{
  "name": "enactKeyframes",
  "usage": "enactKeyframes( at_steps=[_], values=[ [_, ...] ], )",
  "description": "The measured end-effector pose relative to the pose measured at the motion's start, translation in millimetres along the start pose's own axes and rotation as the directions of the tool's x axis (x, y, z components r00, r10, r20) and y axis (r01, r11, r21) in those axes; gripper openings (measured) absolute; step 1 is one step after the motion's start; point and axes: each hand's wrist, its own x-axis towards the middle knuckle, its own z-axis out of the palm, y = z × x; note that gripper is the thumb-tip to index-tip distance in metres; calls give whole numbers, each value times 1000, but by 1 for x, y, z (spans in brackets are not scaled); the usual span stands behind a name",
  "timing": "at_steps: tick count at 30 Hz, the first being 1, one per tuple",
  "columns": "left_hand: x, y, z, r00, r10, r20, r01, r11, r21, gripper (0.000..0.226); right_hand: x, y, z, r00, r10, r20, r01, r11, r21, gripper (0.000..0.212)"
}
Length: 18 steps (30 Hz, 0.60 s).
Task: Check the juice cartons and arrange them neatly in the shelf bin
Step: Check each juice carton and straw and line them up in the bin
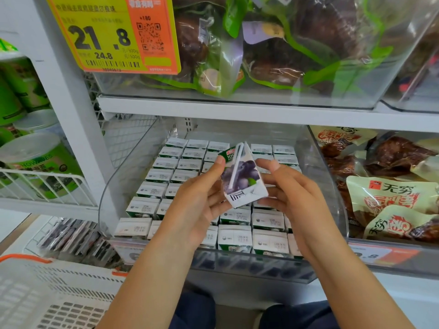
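Note:
A small juice carton [242,176] with blueberries printed on it and a white straw on its face is held tilted above the clear shelf bin [111,193]. My left hand [202,198] grips its left side, thumb up near the top edge. My right hand [292,193] holds its right side with thumb and fingers. Below, several rows of the same cartons [164,174] stand upright in the bin, white tops with printed dates facing up. Both hands hide some of the middle cartons.
A clear bin of bagged dark produce [273,51] sits on the shelf above, with a yellow-orange price tag [111,34]. Snack packs [392,193] fill the bin to the right. Green cans [26,148] stand left. A white basket [47,293] is at lower left.

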Motion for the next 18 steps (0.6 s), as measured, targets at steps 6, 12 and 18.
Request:
enactKeyframes(
  at_steps=[6, 12, 18],
  values=[
    [2, 1, -1, 998, -68, -4, 66, 982, -176, 26, -3, -4, 4, 994, -89, 65, 93, 994, -54, 49],
    [3, -2, -2, 999, -23, -37, 19, 993, -113, 28, -1, 1, 1, 996, -80, 51, 84, 993, -82, 24],
    [0, -5, 5, 965, 237, -117, -217, 963, 159, 53, -4, 3, 3, 986, -165, -20, 140, 890, -433, 56]
  ],
)
